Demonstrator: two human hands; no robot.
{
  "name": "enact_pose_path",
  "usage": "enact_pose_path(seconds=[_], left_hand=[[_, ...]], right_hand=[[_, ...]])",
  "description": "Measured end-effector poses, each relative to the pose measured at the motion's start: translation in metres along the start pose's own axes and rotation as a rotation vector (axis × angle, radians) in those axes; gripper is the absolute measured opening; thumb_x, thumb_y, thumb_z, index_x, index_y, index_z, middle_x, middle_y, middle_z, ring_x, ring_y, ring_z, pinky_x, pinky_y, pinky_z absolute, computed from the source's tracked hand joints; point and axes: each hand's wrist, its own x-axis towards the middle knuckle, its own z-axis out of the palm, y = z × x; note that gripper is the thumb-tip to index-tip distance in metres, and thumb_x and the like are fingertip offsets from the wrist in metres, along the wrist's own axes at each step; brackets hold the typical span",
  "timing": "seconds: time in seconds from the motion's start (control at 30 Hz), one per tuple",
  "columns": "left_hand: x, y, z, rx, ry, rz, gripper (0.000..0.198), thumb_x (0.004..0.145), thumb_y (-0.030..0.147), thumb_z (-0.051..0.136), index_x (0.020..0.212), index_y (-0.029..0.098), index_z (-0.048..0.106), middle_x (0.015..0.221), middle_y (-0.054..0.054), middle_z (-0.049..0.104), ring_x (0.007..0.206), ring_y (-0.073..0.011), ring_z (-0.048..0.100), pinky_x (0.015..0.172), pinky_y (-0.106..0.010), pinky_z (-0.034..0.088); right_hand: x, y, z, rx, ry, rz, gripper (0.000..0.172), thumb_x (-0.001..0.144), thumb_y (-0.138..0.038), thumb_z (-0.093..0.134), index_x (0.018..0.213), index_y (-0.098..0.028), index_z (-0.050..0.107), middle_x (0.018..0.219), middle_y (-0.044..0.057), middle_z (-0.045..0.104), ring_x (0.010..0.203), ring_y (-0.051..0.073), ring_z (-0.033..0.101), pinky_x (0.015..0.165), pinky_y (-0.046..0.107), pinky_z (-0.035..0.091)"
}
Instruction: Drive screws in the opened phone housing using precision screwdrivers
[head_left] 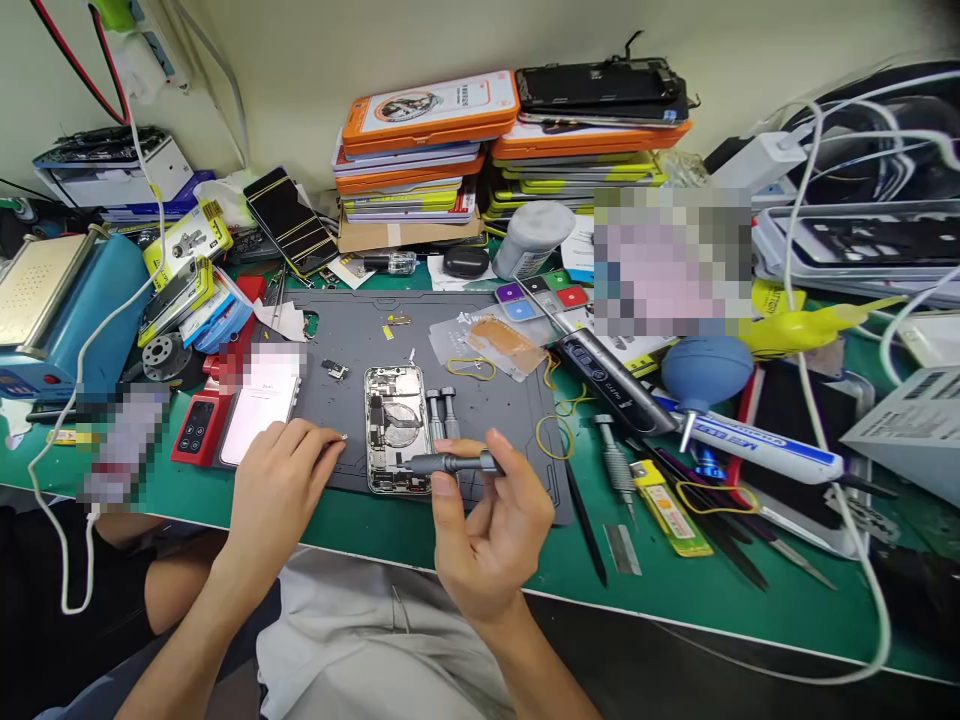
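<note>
An opened phone (384, 400) lies on the grey work mat (352, 330), its inner parts exposed. Across its lower end my right hand (495, 530) holds a grey precision screwdriver (454, 463) nearly level, the tip pointing left over the phone's inside. Whether that tip touches anything I cannot tell. My left hand (281, 480) is left of the phone, thumb and fingers pinched on a tiny silvery part (344, 437) too small to name. Two more screwdrivers (449, 410) lie along the phone's right edge. Behind my left hand, a phone with a lit screen (259, 405) leans on a red device (196, 430).
Loose small parts (335, 370) and a yellow rubber band (472, 369) lie on the mat. To the right are a black tool (607, 380), a blue air blower (706, 370), tweezers and a blade (622, 549). Stacked boxes (427, 120) line the wall; a white cable (806, 380) hangs at right.
</note>
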Motion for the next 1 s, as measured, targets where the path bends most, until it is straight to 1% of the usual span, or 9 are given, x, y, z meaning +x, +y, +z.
enact_pose_path(seconds=[0.1, 0.23, 0.33, 0.4, 0.53, 0.63, 0.8, 0.9, 1.0], left_hand=[[0.002, 0.001, 0.003, -0.024, 0.009, -0.014, 0.013, 0.115, 0.029, 0.063, 0.108, 0.022, 0.071, 0.102, -0.003, 0.078, 0.093, -0.0245, 0.068, 0.084, -0.039, 0.050], [0.004, 0.010, 0.010, -0.024, 0.064, -0.039, 0.012, 0.114, 0.026, 0.063, 0.104, 0.021, 0.069, 0.098, -0.003, 0.076, 0.088, -0.0232, 0.067, 0.081, -0.038, 0.049], [0.005, 0.019, 0.014, -0.154, 0.089, -0.066, 0.009, 0.114, 0.025, 0.064, 0.107, 0.021, 0.069, 0.101, -0.003, 0.077, 0.090, -0.0211, 0.069, 0.082, -0.035, 0.050], [0.006, 0.023, 0.015, -0.208, 0.089, -0.046, 0.010, 0.114, 0.026, 0.064, 0.108, 0.021, 0.070, 0.103, -0.003, 0.077, 0.091, -0.0202, 0.070, 0.083, -0.034, 0.051], [0.011, 0.025, 0.016, -0.189, 0.063, 0.034, 0.014, 0.115, 0.026, 0.063, 0.106, 0.021, 0.073, 0.100, -0.002, 0.077, 0.090, -0.0199, 0.071, 0.082, -0.034, 0.051], [0.012, 0.024, 0.017, -0.204, 0.043, 0.043, 0.014, 0.114, 0.025, 0.063, 0.107, 0.021, 0.074, 0.101, -0.001, 0.078, 0.089, -0.0194, 0.071, 0.081, -0.034, 0.052], [0.010, 0.023, 0.018, -0.229, 0.047, 0.021, 0.013, 0.114, 0.025, 0.064, 0.107, 0.023, 0.075, 0.101, 0.000, 0.080, 0.090, -0.0191, 0.072, 0.082, -0.033, 0.052], [0.009, 0.024, 0.019, -0.230, 0.065, -0.004, 0.011, 0.113, 0.025, 0.066, 0.107, 0.023, 0.075, 0.101, -0.001, 0.080, 0.090, -0.0196, 0.071, 0.083, -0.034, 0.052], [0.008, 0.024, 0.021, -0.233, 0.077, -0.012, 0.012, 0.113, 0.025, 0.066, 0.105, 0.022, 0.074, 0.100, -0.001, 0.079, 0.089, -0.0198, 0.071, 0.082, -0.034, 0.053]], right_hand=[[-0.002, 0.000, 0.000, 0.007, 0.013, 0.023, 0.070, 0.103, -0.010, 0.069, 0.165, -0.032, 0.046, 0.117, 0.007, 0.078, 0.102, 0.025, 0.080, 0.091, 0.050, 0.068], [-0.001, 0.000, 0.000, 0.013, 0.031, 0.038, 0.069, 0.103, -0.009, 0.070, 0.163, -0.034, 0.048, 0.119, 0.007, 0.077, 0.103, 0.024, 0.079, 0.093, 0.051, 0.066], [0.000, -0.001, 0.001, 0.033, 0.053, 0.055, 0.070, 0.102, -0.008, 0.070, 0.163, -0.034, 0.048, 0.118, 0.006, 0.076, 0.104, 0.024, 0.078, 0.093, 0.049, 0.065], [0.000, -0.001, 0.001, 0.046, 0.061, 0.065, 0.070, 0.102, -0.008, 0.069, 0.164, -0.034, 0.048, 0.118, 0.006, 0.075, 0.105, 0.024, 0.078, 0.092, 0.048, 0.064], [0.000, -0.001, 0.001, 0.024, 0.067, 0.067, 0.067, 0.104, -0.010, 0.068, 0.163, -0.034, 0.049, 0.119, 0.007, 0.075, 0.105, 0.024, 0.077, 0.092, 0.047, 0.066], [0.000, 0.000, 0.001, -0.009, 0.069, 0.051, 0.062, 0.103, -0.008, 0.069, 0.159, -0.032, 0.055, 0.119, 0.006, 0.075, 0.106, 0.023, 0.076, 0.092, 0.044, 0.067], [-0.001, 0.001, -0.001, -0.069, 0.044, 0.012, 0.058, 0.104, -0.005, 0.067, 0.155, -0.032, 0.061, 0.117, 0.006, 0.073, 0.100, 0.020, 0.076, 0.084, 0.039, 0.068], [-0.001, 0.002, -0.005, -0.125, 0.118, -0.053, 0.057, 0.104, -0.007, 0.068, 0.155, -0.031, 0.063, 0.115, 0.006, 0.070, 0.096, 0.020, 0.075, 0.084, 0.040, 0.067], [0.000, 0.003, -0.007, -0.170, 0.223, -0.053, 0.056, 0.106, -0.011, 0.066, 0.157, -0.032, 0.062, 0.113, 0.006, 0.067, 0.092, 0.019, 0.073, 0.082, 0.039, 0.064]])
